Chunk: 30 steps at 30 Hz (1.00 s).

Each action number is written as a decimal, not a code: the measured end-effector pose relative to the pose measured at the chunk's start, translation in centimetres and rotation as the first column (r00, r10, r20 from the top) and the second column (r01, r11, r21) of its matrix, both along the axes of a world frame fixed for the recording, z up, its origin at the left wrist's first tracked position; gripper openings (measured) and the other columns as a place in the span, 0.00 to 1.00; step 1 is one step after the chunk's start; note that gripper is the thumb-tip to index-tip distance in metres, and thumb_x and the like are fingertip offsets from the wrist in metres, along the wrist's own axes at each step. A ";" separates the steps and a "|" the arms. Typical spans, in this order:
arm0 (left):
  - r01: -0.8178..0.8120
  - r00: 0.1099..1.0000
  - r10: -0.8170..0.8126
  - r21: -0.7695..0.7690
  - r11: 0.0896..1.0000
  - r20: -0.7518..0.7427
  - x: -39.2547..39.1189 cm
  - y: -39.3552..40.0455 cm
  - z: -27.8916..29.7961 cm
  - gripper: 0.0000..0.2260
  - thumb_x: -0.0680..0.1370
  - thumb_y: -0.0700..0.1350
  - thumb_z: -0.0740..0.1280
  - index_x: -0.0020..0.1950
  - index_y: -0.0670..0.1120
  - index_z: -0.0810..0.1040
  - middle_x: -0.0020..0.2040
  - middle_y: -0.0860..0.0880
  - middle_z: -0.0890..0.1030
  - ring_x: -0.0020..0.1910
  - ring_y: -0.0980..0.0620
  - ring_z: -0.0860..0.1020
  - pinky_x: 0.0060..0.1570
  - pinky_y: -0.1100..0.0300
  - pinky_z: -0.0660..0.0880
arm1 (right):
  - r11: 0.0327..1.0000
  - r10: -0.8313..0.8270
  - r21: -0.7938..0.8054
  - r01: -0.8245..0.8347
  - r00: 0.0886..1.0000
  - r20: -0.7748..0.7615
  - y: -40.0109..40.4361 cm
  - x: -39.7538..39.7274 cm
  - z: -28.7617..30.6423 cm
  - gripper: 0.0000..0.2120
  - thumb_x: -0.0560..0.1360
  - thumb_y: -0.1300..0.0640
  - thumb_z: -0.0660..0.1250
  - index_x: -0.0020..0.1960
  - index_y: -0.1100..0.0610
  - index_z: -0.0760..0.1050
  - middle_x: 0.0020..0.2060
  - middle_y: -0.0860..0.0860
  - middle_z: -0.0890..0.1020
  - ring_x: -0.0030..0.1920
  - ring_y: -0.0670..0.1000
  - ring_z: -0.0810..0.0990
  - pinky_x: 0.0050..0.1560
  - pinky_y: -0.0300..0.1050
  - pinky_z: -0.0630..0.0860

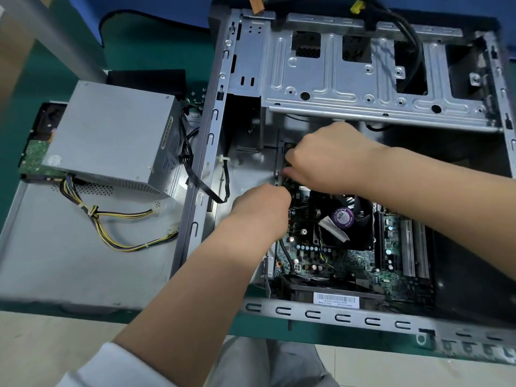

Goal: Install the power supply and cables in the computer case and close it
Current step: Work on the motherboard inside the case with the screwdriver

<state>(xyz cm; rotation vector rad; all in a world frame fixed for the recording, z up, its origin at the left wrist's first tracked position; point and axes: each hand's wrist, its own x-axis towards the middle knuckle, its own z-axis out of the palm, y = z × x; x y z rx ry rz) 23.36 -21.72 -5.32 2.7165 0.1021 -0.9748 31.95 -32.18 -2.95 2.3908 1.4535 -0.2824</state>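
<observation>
Power supply [111,135], a grey metal box, is set outside the computer case [363,88], just beside its left wall, resting partly on the detached side panel [69,247] and partly on a hard drive [33,155]; it is judged to be parked there so that the interior stays reachable. Its yellow-and-black cables [117,219] are trailed loose over the panel, unplugged. Both hands are lowered into the case at the motherboard's [349,261] upper left edge. The left hand [262,208] and the right hand [326,157] are curled as if a connector were being pinched or pressed, but what is held cannot be told. Everything is laid on a green work mat [156,51], with a blue wall [167,7] behind.
</observation>
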 end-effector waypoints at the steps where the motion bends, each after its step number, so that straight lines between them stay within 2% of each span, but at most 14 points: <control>1: 0.001 1.000 -0.001 0.001 1.000 0.002 0.0 0.0 0.0 0.13 0.74 0.33 0.61 0.33 0.45 0.63 0.34 0.47 0.67 0.33 0.49 0.69 0.37 0.56 0.67 | 1.000 -0.015 -0.002 0.015 1.000 -0.019 -0.1 0.2 -0.1 0.14 0.81 0.45 0.53 0.47 0.55 0.67 0.28 0.48 0.60 0.29 0.52 0.61 0.27 0.41 0.53; 4: 0.006 1.000 -0.006 0.004 1.000 0.003 0.0 0.0 0.0 0.13 0.75 0.33 0.62 0.33 0.45 0.63 0.34 0.47 0.67 0.37 0.46 0.71 0.37 0.56 0.67 | 0.998 -0.051 -0.029 0.048 0.993 -0.108 -0.2 0.6 -0.1 0.10 0.80 0.51 0.57 0.55 0.57 0.63 0.29 0.47 0.63 0.26 0.49 0.60 0.25 0.42 0.55; 6: 0.008 1.000 -0.008 0.003 1.000 -0.002 0.0 0.0 0.0 0.13 0.75 0.34 0.62 0.33 0.45 0.63 0.34 0.47 0.67 0.36 0.47 0.70 0.37 0.56 0.66 | 0.999 -0.040 -0.038 0.037 0.996 -0.084 -0.1 0.4 0.2 0.07 0.79 0.56 0.59 0.51 0.56 0.61 0.28 0.47 0.63 0.25 0.48 0.59 0.25 0.42 0.54; 8: 0.007 1.000 -0.007 0.002 1.000 -0.004 0.0 0.1 -0.1 0.14 0.75 0.33 0.62 0.33 0.45 0.63 0.34 0.47 0.67 0.33 0.50 0.68 0.36 0.56 0.66 | 0.999 -0.021 -0.043 0.021 1.000 0.006 0.2 -0.2 0.2 0.08 0.79 0.56 0.59 0.46 0.55 0.59 0.27 0.48 0.61 0.24 0.49 0.57 0.26 0.40 0.52; 10: 0.005 1.000 -0.005 0.002 1.000 -0.007 0.0 0.1 -0.1 0.14 0.75 0.34 0.62 0.33 0.45 0.63 0.35 0.48 0.67 0.33 0.50 0.68 0.36 0.56 0.66 | 0.998 -0.036 -0.050 0.037 0.999 0.033 0.5 -0.7 -0.2 0.08 0.79 0.56 0.58 0.44 0.55 0.61 0.26 0.48 0.61 0.25 0.50 0.59 0.26 0.40 0.55; 12: 0.004 1.000 -0.004 0.005 1.000 -0.009 0.0 0.0 -0.1 0.14 0.76 0.34 0.62 0.33 0.45 0.63 0.35 0.48 0.67 0.36 0.48 0.70 0.37 0.57 0.67 | 0.995 -0.097 -0.035 0.097 0.995 -0.008 0.5 -0.7 -0.5 0.08 0.79 0.55 0.58 0.45 0.55 0.60 0.27 0.48 0.61 0.27 0.52 0.63 0.27 0.41 0.58; 15: 0.006 1.000 -0.005 0.005 1.000 -0.009 0.0 0.1 -0.2 0.13 0.76 0.34 0.62 0.34 0.45 0.64 0.35 0.48 0.67 0.36 0.48 0.70 0.37 0.57 0.67 | 0.986 -0.167 -0.020 0.166 0.978 -0.123 0.4 -0.3 -0.2 0.10 0.79 0.57 0.58 0.48 0.55 0.55 0.29 0.48 0.62 0.27 0.50 0.61 0.26 0.41 0.55; 19: 0.010 1.000 -0.010 0.007 1.000 -0.003 0.0 0.0 -0.1 0.13 0.75 0.34 0.61 0.33 0.45 0.64 0.35 0.47 0.67 0.34 0.48 0.69 0.36 0.56 0.67 | 0.989 -0.144 -0.015 0.144 0.989 -0.023 0.8 -0.8 -0.3 0.04 0.79 0.58 0.58 0.47 0.55 0.64 0.29 0.49 0.65 0.27 0.51 0.61 0.27 0.41 0.56; 22: 0.009 1.000 -0.009 0.006 1.000 -0.003 0.0 0.1 0.0 0.13 0.75 0.33 0.61 0.33 0.45 0.64 0.35 0.47 0.67 0.36 0.48 0.70 0.36 0.56 0.66 | 0.984 -0.178 -0.041 0.175 0.982 -0.059 1.0 -0.8 -0.4 0.02 0.79 0.58 0.59 0.49 0.56 0.66 0.29 0.49 0.64 0.28 0.52 0.63 0.26 0.42 0.55; 24: 0.008 1.000 -0.008 0.009 1.000 -0.007 0.0 0.2 0.0 0.13 0.75 0.33 0.61 0.33 0.45 0.64 0.35 0.47 0.68 0.34 0.49 0.69 0.36 0.56 0.66 | 0.972 -0.236 -0.029 0.234 0.956 -0.175 0.8 -0.3 -0.1 0.07 0.78 0.61 0.57 0.49 0.57 0.58 0.32 0.49 0.68 0.30 0.53 0.67 0.26 0.42 0.56; 26: 0.010 1.000 -0.010 0.012 1.000 -0.009 0.0 0.1 -0.1 0.13 0.75 0.34 0.62 0.34 0.45 0.64 0.34 0.47 0.68 0.33 0.50 0.68 0.36 0.57 0.67 | 0.971 -0.233 -0.001 0.240 0.943 -0.235 0.5 -0.1 0.1 0.11 0.75 0.64 0.57 0.47 0.56 0.54 0.33 0.49 0.69 0.29 0.52 0.67 0.26 0.43 0.56; 30: -0.004 1.000 0.003 -0.008 1.000 -0.023 0.1 0.1 -0.2 0.07 0.76 0.35 0.62 0.40 0.43 0.68 0.39 0.47 0.67 0.42 0.46 0.72 0.40 0.56 0.69 | 0.985 -0.157 0.044 0.165 0.977 -0.147 0.6 -1.4 -0.1 0.14 0.73 0.64 0.59 0.50 0.53 0.54 0.30 0.48 0.62 0.26 0.49 0.60 0.26 0.42 0.53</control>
